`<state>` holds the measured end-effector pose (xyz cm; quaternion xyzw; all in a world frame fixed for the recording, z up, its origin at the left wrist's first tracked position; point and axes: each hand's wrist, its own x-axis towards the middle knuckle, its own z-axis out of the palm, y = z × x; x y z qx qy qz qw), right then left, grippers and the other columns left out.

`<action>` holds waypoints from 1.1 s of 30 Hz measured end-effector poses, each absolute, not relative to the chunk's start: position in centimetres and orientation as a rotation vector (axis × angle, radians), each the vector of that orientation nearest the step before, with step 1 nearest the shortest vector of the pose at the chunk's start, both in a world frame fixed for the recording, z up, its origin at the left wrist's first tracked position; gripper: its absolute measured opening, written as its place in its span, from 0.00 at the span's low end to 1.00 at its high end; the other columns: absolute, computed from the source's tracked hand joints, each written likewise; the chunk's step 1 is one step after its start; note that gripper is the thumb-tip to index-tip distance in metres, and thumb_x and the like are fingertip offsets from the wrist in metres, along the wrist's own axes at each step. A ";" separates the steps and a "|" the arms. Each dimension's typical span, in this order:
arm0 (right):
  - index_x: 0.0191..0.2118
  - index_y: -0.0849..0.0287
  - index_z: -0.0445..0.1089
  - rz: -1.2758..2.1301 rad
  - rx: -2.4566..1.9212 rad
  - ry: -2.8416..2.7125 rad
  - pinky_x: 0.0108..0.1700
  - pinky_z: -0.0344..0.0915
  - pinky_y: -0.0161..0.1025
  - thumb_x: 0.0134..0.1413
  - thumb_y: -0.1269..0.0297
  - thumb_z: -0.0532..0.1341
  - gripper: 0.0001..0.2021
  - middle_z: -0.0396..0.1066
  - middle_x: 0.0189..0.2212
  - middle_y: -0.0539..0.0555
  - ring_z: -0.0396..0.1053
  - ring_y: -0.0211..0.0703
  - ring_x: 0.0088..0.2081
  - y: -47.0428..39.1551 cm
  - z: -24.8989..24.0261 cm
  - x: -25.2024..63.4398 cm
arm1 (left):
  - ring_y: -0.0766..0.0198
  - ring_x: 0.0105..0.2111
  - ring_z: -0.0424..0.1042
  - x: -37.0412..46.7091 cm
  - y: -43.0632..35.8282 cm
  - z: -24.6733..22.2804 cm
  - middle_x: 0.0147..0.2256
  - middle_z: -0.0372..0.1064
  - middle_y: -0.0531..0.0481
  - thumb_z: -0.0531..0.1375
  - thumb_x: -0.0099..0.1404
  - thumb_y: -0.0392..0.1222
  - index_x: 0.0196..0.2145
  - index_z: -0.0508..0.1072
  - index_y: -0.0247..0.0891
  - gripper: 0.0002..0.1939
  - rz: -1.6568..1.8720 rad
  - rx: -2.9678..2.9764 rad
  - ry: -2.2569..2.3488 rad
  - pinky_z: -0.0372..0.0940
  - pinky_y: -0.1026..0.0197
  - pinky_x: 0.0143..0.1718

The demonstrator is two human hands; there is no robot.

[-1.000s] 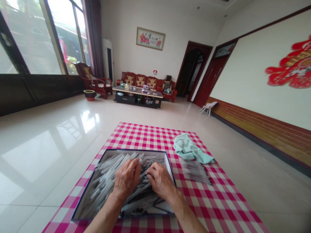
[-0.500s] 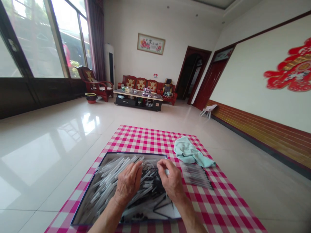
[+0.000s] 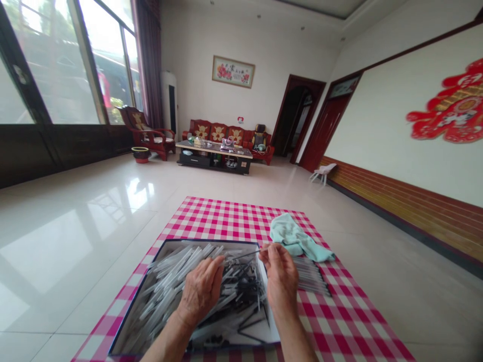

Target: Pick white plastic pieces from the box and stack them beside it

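Note:
My right hand [image 3: 279,269] is above the right edge of a shallow blue-rimmed box [image 3: 130,296], its fingertips pinching a thin black rod [image 3: 245,255]. The rod slants leftward to the fingertips of my left hand [image 3: 204,284], which is closed over the middle of the box. What the left fingers pinch, perhaps the rod's other end or a clear tube, is too small to make out. Beneath both hands, many clear plastic tubes [image 3: 169,274] lie loose at the left, with dark thin parts [image 3: 245,289] heaped at the right.
A row of clear tubes with black ends [image 3: 311,276] lies right of the box. Behind it is a crumpled mint-green cloth [image 3: 294,236]. Pink-and-white checked cloth [image 3: 222,216] covers the table. Farther off are a low coffee table [image 3: 215,157] and wooden sofa [image 3: 219,131].
My right hand has moved right and slightly up, away from the left hand, and the black rod now shows stretched between them. My left hand has stayed nearly in place.

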<state>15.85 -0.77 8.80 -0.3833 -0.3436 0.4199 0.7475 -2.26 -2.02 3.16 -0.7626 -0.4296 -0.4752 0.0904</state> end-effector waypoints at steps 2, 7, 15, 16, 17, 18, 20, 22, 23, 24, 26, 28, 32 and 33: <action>0.35 0.58 0.71 0.928 -0.844 -0.765 0.39 0.69 0.37 0.47 0.52 0.69 0.15 0.74 0.32 0.49 0.71 0.37 0.32 -0.7 8.5 15.6 | 0.62 0.32 0.71 -2.2 -2.1 3.3 0.31 0.69 0.47 0.51 0.71 0.35 0.50 0.66 0.35 0.12 -1.417 -2.282 -1.264 0.67 0.61 0.34; 0.36 0.58 0.72 0.937 -0.847 -0.788 0.38 0.70 0.37 0.47 0.53 0.69 0.15 0.74 0.33 0.50 0.71 0.37 0.33 -0.5 7.8 15.3 | 0.62 0.32 0.71 -2.2 -2.2 3.7 0.32 0.70 0.47 0.51 0.71 0.34 0.50 0.66 0.35 0.12 -1.431 -2.305 -1.227 0.66 0.61 0.34; 0.37 0.58 0.70 0.986 -0.851 -0.747 0.37 0.70 0.36 0.45 0.55 0.71 0.16 0.75 0.31 0.50 0.73 0.38 0.33 -0.3 7.5 15.2 | 0.62 0.30 0.71 -2.2 -2.5 4.0 0.30 0.69 0.49 0.51 0.72 0.37 0.49 0.67 0.39 0.11 -1.368 -2.345 -1.315 0.66 0.60 0.32; 0.37 0.57 0.69 0.969 -0.855 -0.751 0.37 0.70 0.36 0.45 0.56 0.71 0.17 0.75 0.31 0.49 0.73 0.38 0.33 -0.3 7.4 15.2 | 0.61 0.30 0.71 -2.2 -2.5 4.0 0.30 0.69 0.50 0.52 0.72 0.38 0.49 0.68 0.39 0.11 -1.353 -2.344 -1.325 0.66 0.60 0.31; 0.38 0.57 0.69 0.952 -0.859 -0.759 0.37 0.70 0.36 0.45 0.56 0.71 0.17 0.75 0.31 0.49 0.73 0.38 0.33 -0.3 7.4 15.2 | 0.61 0.30 0.71 -2.2 -2.5 4.0 0.30 0.69 0.50 0.52 0.72 0.39 0.49 0.68 0.40 0.10 -1.336 -2.343 -1.339 0.65 0.60 0.31; 0.38 0.57 0.69 0.939 -0.865 -0.771 0.37 0.70 0.36 0.46 0.56 0.71 0.16 0.76 0.31 0.50 0.74 0.38 0.33 -0.3 7.3 15.2 | 0.61 0.29 0.71 -2.2 -2.5 3.9 0.29 0.69 0.50 0.51 0.72 0.39 0.49 0.69 0.40 0.11 -1.318 -2.344 -1.353 0.65 0.60 0.30; 0.37 0.57 0.69 0.936 -0.875 -0.808 0.37 0.71 0.37 0.47 0.55 0.70 0.16 0.76 0.31 0.50 0.74 0.39 0.33 -0.4 7.3 15.3 | 0.61 0.28 0.71 -2.1 -2.4 3.8 0.28 0.68 0.51 0.51 0.72 0.41 0.48 0.69 0.41 0.11 -1.283 -2.351 -1.371 0.65 0.60 0.29; 0.36 0.57 0.69 0.954 -0.890 -0.863 0.37 0.71 0.37 0.48 0.55 0.69 0.15 0.76 0.32 0.51 0.74 0.39 0.32 -0.6 7.3 15.2 | 0.62 0.28 0.71 -2.1 -2.4 3.8 0.28 0.68 0.51 0.51 0.73 0.41 0.49 0.70 0.41 0.11 -1.252 -2.360 -1.372 0.64 0.61 0.28; 0.36 0.57 0.69 0.965 -0.899 -0.893 0.37 0.71 0.38 0.49 0.54 0.69 0.14 0.76 0.32 0.51 0.74 0.40 0.32 -0.7 7.3 15.2 | 0.62 0.28 0.71 -2.0 -2.5 3.8 0.28 0.68 0.51 0.51 0.73 0.41 0.49 0.70 0.41 0.11 -1.238 -2.363 -1.369 0.64 0.61 0.28; 0.35 0.58 0.70 0.973 -0.909 -0.923 0.37 0.71 0.38 0.49 0.53 0.68 0.14 0.76 0.32 0.51 0.73 0.40 0.32 -0.8 7.3 15.2 | 0.62 0.28 0.71 -2.0 -2.5 3.8 0.28 0.68 0.51 0.51 0.73 0.40 0.49 0.70 0.41 0.12 -1.229 -2.366 -1.367 0.64 0.61 0.28; 0.34 0.58 0.70 0.987 -0.944 -0.989 0.38 0.70 0.38 0.51 0.52 0.66 0.14 0.76 0.32 0.52 0.73 0.41 0.32 -1.0 7.1 15.0 | 0.63 0.28 0.71 -2.0 -2.5 3.8 0.28 0.68 0.51 0.51 0.73 0.40 0.50 0.69 0.40 0.12 -1.237 -2.367 -1.360 0.64 0.62 0.28; 0.33 0.59 0.72 0.995 -1.000 -1.070 0.38 0.69 0.37 0.52 0.52 0.65 0.14 0.76 0.31 0.53 0.73 0.41 0.32 -1.1 6.9 14.7 | 0.63 0.29 0.71 -2.0 -2.6 3.9 0.28 0.68 0.51 0.51 0.73 0.40 0.50 0.69 0.40 0.12 -1.267 -2.367 -1.351 0.64 0.62 0.29; 0.31 0.59 0.73 0.927 -1.108 -1.295 0.33 0.67 0.35 0.52 0.53 0.64 0.13 0.74 0.26 0.51 0.70 0.41 0.29 -1.3 6.6 14.2 | 0.63 0.29 0.71 -2.0 -2.6 4.0 0.28 0.68 0.51 0.51 0.72 0.39 0.50 0.69 0.40 0.11 -1.296 -2.358 -1.350 0.65 0.62 0.30; 0.30 0.59 0.73 0.888 -1.124 -1.352 0.32 0.66 0.34 0.53 0.54 0.63 0.12 0.73 0.25 0.51 0.69 0.41 0.28 -1.4 6.6 14.1 | 0.63 0.29 0.70 -2.0 -2.6 4.0 0.28 0.68 0.51 0.51 0.72 0.39 0.50 0.69 0.40 0.11 -1.297 -2.352 -1.347 0.65 0.61 0.30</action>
